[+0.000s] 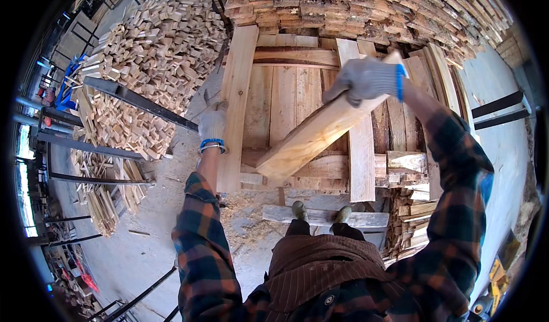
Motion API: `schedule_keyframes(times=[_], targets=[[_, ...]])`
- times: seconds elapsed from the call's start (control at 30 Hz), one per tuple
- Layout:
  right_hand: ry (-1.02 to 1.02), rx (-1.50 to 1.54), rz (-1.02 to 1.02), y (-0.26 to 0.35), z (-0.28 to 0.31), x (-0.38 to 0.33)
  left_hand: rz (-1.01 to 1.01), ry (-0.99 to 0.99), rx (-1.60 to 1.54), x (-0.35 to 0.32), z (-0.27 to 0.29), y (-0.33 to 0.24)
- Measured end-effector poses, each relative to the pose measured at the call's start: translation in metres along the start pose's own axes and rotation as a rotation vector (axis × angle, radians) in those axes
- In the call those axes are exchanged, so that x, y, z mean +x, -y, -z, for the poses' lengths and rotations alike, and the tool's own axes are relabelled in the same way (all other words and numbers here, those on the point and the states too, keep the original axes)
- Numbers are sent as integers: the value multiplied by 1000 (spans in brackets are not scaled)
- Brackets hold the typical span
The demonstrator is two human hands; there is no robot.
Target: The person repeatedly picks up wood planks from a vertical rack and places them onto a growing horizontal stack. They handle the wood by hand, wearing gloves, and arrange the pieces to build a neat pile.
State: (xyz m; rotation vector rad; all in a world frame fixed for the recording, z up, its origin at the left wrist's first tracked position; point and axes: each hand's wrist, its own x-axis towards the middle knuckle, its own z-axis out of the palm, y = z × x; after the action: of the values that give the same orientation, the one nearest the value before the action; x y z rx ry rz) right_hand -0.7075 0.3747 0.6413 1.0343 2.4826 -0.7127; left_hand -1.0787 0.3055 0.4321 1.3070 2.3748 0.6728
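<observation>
My right hand (366, 82), in a grey knit glove with a blue cuff, is closed round the upper part of a pale wooden board (323, 132). The board slants across the stack, its lower left end nearest me, and looks slightly blurred. My left hand (213, 125), gloved the same way, is at the left edge of a long plank (237, 99) that lies lengthwise on the stack. Its fingers are blurred and partly hidden, so I cannot tell whether they grip the plank. A second lengthwise plank (361, 156) lies under the raised board. Below are side-by-side boards (283, 102).
A big heap of short wood offcuts (154, 65) lies at the left behind dark metal bars (140, 102). Rough-edged boards (343, 8) are piled high at the far side. A grey beam (326, 216) lies by my feet, beside more stacked wood (412, 219).
</observation>
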Motion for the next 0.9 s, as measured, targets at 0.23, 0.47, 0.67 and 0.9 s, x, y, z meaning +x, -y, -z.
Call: schedule_keyframes(times=[0.23,0.47,0.67,0.9], targets=[[-926,-111,116,32,-85,151,-1,37,-4,-14,19,-24],[-431,1131,-494,72,-161,87,3,-33,38,-12,7,-8],[-538,1254,-406,83,-166,117,86,56,88,-2,7,-1],[-317,927,-344,81,-128,148,21,20,126,-5,9,-6]])
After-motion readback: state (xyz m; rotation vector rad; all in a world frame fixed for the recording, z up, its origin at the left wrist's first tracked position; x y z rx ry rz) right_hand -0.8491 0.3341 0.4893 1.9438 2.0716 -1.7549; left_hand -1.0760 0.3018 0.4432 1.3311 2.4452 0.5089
